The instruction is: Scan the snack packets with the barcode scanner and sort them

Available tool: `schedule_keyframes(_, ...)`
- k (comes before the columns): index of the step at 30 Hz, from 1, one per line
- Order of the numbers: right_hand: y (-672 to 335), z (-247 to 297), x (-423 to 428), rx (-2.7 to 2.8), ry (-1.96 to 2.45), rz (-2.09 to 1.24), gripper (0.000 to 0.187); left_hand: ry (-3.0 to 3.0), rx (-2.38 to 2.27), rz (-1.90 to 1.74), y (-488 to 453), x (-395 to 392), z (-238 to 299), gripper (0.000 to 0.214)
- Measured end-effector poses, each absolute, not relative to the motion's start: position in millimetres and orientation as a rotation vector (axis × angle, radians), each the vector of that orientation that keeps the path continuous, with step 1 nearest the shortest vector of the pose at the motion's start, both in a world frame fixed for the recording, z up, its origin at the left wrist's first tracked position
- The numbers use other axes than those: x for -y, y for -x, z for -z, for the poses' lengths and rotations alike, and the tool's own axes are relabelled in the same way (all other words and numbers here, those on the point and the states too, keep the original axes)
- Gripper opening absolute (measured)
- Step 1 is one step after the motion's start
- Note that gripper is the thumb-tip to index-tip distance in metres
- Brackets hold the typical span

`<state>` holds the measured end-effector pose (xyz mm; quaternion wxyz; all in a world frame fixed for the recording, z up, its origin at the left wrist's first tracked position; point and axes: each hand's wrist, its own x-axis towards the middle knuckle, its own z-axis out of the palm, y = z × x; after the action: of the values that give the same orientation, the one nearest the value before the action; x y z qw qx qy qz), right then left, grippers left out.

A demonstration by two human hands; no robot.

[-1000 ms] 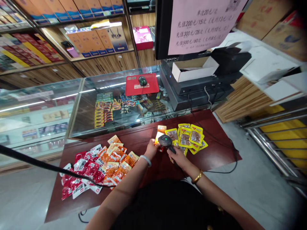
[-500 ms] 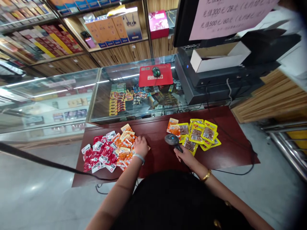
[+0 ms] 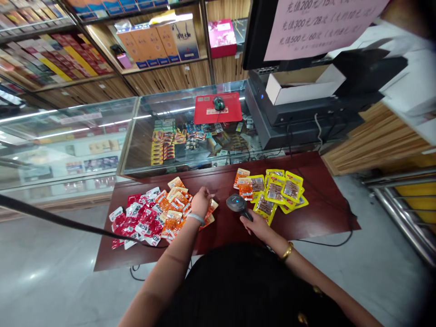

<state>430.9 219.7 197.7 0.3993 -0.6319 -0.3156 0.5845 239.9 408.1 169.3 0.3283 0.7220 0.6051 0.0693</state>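
Observation:
My left hand [image 3: 200, 202], with a pale bracelet at its wrist, is closed at the right edge of a pile of orange snack packets [image 3: 173, 220]. An orange snack packet [image 3: 213, 205] shows beside its fingers, which partly hide how it is gripped. Red-and-white packets [image 3: 146, 217] lie heaped to the left of the orange ones. My right hand [image 3: 258, 225] is wrapped round the handle of a black barcode scanner [image 3: 236, 203], its head pointing left. Just beyond it lie two orange packets and several yellow-edged snack packets [image 3: 274, 187].
The dark red tabletop [image 3: 218, 238] adjoins a glass display case [image 3: 136, 159]. On the glass sits a red mouse pad [image 3: 200, 113] with a mouse [image 3: 218, 103]. A white open box [image 3: 303, 93] rests on dark equipment below a monitor. A black cable [image 3: 68, 222] crosses at left.
My left hand has risen slightly and its fingers have drawn together; more orange packet shows to its right. The scanner has shifted a little left and down, away from the yellow-edged packets.

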Motion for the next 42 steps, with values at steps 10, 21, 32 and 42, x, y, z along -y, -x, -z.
schedule_keyframes(10,-435,-195,-202,0.805,1.551,-1.49,0.039,-1.367,-1.358,-0.385,-315,-420,-153,0.031)
schedule_keyframes(21,-446,-198,-200,0.591,1.632,-1.398,0.037,-1.205,-1.218,-0.432,-352,-408,-146,0.028)
schedule_keyframes(32,-432,-197,-199,0.678,1.619,-1.485,0.037,-2.338,-1.58,0.465,-180,-376,-172,0.047)
schedule_keyframes(42,-418,-191,-204,0.828,1.622,-1.56,0.036,-2.485,-1.428,0.393,-190,-366,-170,0.031)
